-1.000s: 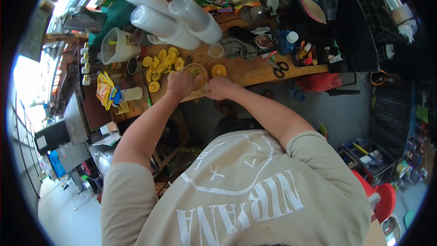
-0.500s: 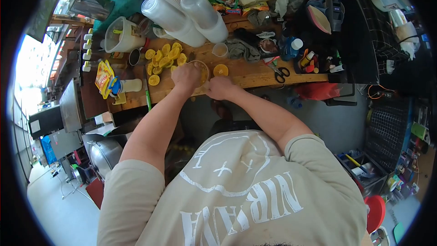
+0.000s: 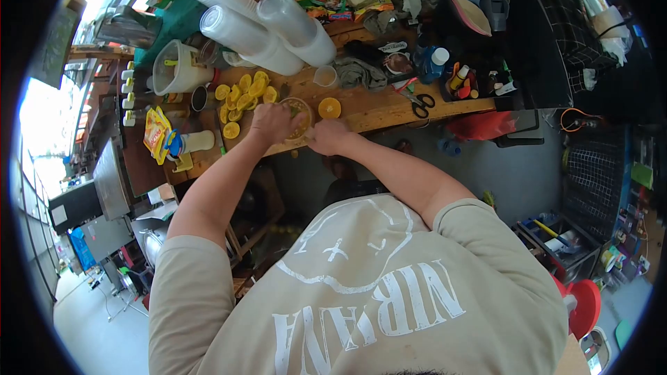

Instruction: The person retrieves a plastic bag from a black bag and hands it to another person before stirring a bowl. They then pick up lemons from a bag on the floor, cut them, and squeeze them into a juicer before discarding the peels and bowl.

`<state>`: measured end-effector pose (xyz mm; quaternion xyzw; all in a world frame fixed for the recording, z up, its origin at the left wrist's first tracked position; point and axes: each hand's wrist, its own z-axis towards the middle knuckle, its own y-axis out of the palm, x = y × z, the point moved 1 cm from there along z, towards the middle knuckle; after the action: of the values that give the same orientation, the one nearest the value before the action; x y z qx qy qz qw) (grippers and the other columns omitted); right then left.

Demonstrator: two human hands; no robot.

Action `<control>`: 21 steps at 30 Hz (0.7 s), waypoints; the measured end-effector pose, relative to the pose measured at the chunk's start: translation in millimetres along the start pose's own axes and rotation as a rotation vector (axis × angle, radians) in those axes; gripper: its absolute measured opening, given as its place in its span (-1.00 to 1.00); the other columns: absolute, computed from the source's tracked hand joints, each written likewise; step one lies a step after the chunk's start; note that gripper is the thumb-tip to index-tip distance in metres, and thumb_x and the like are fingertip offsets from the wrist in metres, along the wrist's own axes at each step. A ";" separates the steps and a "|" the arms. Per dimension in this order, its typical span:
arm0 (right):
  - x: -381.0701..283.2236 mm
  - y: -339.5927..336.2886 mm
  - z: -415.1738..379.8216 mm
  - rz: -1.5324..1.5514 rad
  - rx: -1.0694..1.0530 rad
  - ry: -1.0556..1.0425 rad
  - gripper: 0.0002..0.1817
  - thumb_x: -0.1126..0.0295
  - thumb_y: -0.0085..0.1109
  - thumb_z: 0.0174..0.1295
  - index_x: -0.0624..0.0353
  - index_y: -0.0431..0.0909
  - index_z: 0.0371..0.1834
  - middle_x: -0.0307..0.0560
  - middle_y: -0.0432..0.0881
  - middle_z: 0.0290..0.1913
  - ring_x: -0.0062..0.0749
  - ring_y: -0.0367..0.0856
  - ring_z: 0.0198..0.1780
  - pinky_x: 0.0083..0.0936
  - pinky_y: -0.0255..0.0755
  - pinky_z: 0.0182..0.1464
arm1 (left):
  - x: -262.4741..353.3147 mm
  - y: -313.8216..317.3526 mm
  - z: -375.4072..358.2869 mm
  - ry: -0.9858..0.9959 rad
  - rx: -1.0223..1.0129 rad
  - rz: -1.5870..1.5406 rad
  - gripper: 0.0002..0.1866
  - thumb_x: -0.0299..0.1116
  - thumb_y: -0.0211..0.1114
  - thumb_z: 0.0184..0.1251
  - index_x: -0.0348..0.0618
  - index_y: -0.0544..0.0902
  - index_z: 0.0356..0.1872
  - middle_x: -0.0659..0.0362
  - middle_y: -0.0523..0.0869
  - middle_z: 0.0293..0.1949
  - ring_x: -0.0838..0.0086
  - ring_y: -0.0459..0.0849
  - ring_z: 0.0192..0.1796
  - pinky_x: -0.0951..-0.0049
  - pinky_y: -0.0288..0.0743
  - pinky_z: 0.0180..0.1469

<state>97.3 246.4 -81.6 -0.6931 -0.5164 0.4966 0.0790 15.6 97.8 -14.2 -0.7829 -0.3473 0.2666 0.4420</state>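
A round, shallow citrus juicer (image 3: 297,105) with yellowish pulp inside sits at the table's front edge. My left hand (image 3: 272,125) reaches over its left side, fingers bent into the bowl; whatever they hold is hidden. Close by on the right, my right hand (image 3: 328,137) is closed at the juicer's near right edge, its fingertips partly hidden. Just beyond that hand lies a cut orange half (image 3: 329,107), face up. Several squeezed orange halves (image 3: 243,95) are piled to the left of the juicer.
Tall stacks of clear plastic cups (image 3: 240,31) stand behind the peels. A small measuring cup (image 3: 324,76) sits beyond the juicer. Black scissors (image 3: 422,105) lie on the right, near a blue bottle (image 3: 432,62). A white tub (image 3: 182,69) and yellow packet (image 3: 158,135) are on the left.
My left hand has shifted left and slightly toward me, uncovering more of the juicer's bowl. My right hand stays at its edge. The whole view has also shifted a little.
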 end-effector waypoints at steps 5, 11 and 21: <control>-2.7 0.1 -0.3 -0.007 -0.008 0.001 -0.51 -0.02 0.10 0.32 0.20 0.74 -0.05 0.08 0.77 -0.03 -0.05 0.74 0.06 -0.14 0.58 0.10 | 16.2 2.0 -3.2 -0.232 0.079 -0.134 -0.27 0.25 -0.04 0.52 -0.26 0.77 -0.43 -0.13 0.78 -0.41 -0.01 0.79 -0.25 0.03 0.61 -0.18; -4.8 -0.3 -5.6 0.031 0.021 0.055 -0.55 0.04 0.09 0.32 0.18 0.75 -0.05 0.04 0.78 -0.03 -0.07 0.75 0.06 -0.17 0.58 0.11 | 5.0 -14.2 -5.5 -0.322 -0.020 -0.146 -0.24 0.26 -0.08 0.53 -0.24 0.79 -0.46 -0.05 0.77 -0.50 0.04 0.80 -0.28 0.08 0.60 -0.20; -6.9 -0.6 -5.7 0.060 0.048 0.067 -0.56 0.08 0.09 0.29 0.21 0.76 -0.09 0.06 0.78 -0.04 -0.08 0.75 0.07 -0.19 0.58 0.12 | -3.2 9.9 7.2 0.176 0.088 0.090 -0.38 0.07 -0.01 0.52 -0.24 0.74 -0.50 -0.09 0.79 -0.39 -0.01 0.77 -0.29 0.01 0.59 -0.19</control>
<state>101.5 243.5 -74.3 -0.7223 -0.4803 0.4878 0.0979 11.4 95.3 -25.9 -0.7978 -0.2596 0.2312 0.4926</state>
